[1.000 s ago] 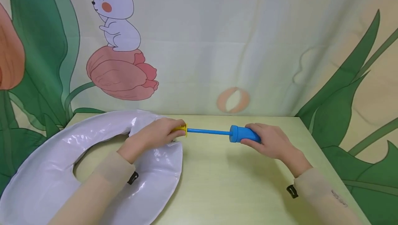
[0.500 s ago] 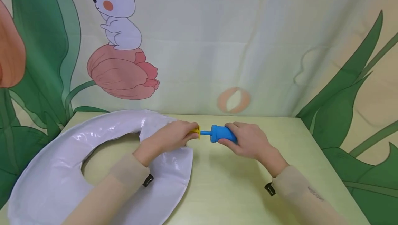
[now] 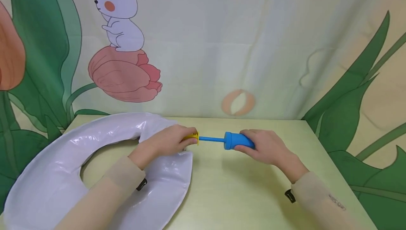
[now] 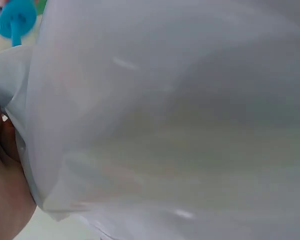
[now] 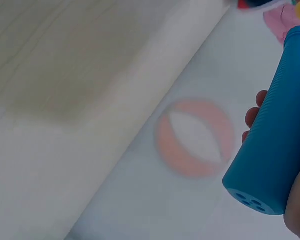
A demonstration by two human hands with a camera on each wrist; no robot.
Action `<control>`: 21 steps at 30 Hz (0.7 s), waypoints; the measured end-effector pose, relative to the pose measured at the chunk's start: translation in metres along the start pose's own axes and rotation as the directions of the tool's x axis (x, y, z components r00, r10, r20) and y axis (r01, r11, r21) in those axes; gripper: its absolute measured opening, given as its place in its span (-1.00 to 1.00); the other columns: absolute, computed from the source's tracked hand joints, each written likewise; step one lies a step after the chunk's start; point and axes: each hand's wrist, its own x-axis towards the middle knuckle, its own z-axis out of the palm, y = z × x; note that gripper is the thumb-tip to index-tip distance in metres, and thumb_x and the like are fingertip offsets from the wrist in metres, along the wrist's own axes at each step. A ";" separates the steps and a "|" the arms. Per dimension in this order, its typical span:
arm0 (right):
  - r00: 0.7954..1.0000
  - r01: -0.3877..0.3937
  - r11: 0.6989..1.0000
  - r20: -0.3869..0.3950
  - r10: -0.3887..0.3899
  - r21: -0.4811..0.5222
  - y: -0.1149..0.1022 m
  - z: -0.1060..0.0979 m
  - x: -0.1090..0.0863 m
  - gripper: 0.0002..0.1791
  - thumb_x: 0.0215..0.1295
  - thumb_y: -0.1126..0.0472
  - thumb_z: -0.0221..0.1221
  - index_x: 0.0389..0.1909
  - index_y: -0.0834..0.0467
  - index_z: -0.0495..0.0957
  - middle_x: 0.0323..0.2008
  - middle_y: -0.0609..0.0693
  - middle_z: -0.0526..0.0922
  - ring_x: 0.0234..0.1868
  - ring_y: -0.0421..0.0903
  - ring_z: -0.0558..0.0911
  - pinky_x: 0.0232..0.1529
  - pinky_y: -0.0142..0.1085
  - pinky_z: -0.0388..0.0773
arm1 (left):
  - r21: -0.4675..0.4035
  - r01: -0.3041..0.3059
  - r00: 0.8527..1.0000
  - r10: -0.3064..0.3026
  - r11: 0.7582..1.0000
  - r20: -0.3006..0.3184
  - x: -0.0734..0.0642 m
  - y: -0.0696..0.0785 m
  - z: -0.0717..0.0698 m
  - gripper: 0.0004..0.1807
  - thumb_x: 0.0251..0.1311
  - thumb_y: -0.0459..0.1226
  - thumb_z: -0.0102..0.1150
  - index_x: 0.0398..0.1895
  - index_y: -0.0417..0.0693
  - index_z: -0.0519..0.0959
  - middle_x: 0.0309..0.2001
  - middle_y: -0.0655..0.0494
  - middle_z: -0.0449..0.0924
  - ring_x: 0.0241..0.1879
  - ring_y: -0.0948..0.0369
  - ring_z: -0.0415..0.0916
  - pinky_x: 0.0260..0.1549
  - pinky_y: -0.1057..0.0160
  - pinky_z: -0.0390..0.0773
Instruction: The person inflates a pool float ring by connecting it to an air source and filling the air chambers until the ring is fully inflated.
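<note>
Gripping blue pump (image 3: 238, 141) — R hand (image 3: 269, 146) w/ fingers (image 3: 249, 132) curled round it, L hand (image 3: 169, 140) pinching its yellow end (image 3: 197, 138), rod (image 3: 211, 139) showing btwn. Pump's approx. level over table (image 3: 222, 194); wrinkled grey ring (image 3: 41, 170) against L hand — printed backdrop (image 3: 196, 46) behind.

Behind the far edge of the pale yellow-green desk (image 3: 219, 191) there hangs a light cloth backdrop (image 3: 196, 46) with faint creases, on which a white rabbit (image 3: 123, 34) is printed, sitting on a pink tulip (image 3: 118, 76) above the far left part of this edge. Large green leaves (image 3: 38, 29) stand beyond the far left corner, and other pointed leaves (image 3: 345, 113) run along the right edge, while a pale orange oval (image 3: 226, 102) lies just above the far edge, right of its middle. The light is soft, and blurred shadows fall on the desk's right half.
</note>
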 end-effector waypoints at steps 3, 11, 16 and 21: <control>1.000 -0.020 1.000 0.001 0.020 -0.001 0.017 -0.005 -0.012 -0.42 0.37 -0.36 0.19 0.06 0.05 0.61 -0.20 -0.12 0.69 -0.33 -0.18 0.57 -0.32 -0.23 0.53 | -0.001 0.008 1.000 -0.008 1.000 0.002 -0.007 -0.008 -0.008 -0.91 0.52 -0.16 0.14 -0.12 0.04 0.55 -0.52 0.29 0.37 -0.53 0.34 0.33 -0.38 0.24 0.45; 0.999 -0.016 0.999 -0.035 0.014 -0.045 0.017 -0.014 -0.009 -0.40 0.37 -0.30 0.20 0.11 0.12 0.60 -0.11 0.00 0.72 -0.27 -0.08 0.65 -0.30 -0.15 0.59 | 0.048 -0.022 0.999 0.024 0.999 -0.045 -0.010 -0.005 -0.017 -0.91 0.50 -0.20 0.16 -0.19 0.01 0.50 -0.54 0.29 0.29 -0.54 0.33 0.27 -0.44 0.27 0.38; 0.998 0.010 0.997 -0.058 -0.015 -0.074 -0.007 -0.012 0.007 -0.39 0.37 -0.31 0.19 0.07 0.15 0.60 -0.18 0.00 0.72 -0.33 -0.09 0.64 -0.36 -0.19 0.58 | 0.104 -0.026 0.997 0.033 0.994 -0.069 -0.001 0.011 -0.014 -0.87 0.48 -0.23 0.20 -0.23 -0.03 0.48 -0.54 0.27 0.28 -0.53 0.29 0.26 -0.47 0.29 0.34; 0.997 0.026 0.997 -0.068 -0.031 -0.077 -0.030 -0.002 0.022 -0.39 0.38 -0.35 0.15 0.03 0.12 0.60 -0.25 -0.04 0.70 -0.38 -0.14 0.61 -0.40 -0.24 0.54 | 0.143 -0.011 0.998 0.019 0.990 -0.054 0.009 0.024 -0.002 -0.86 0.47 -0.21 0.20 -0.21 -0.06 0.47 -0.51 0.25 0.33 -0.52 0.27 0.32 -0.49 0.31 0.36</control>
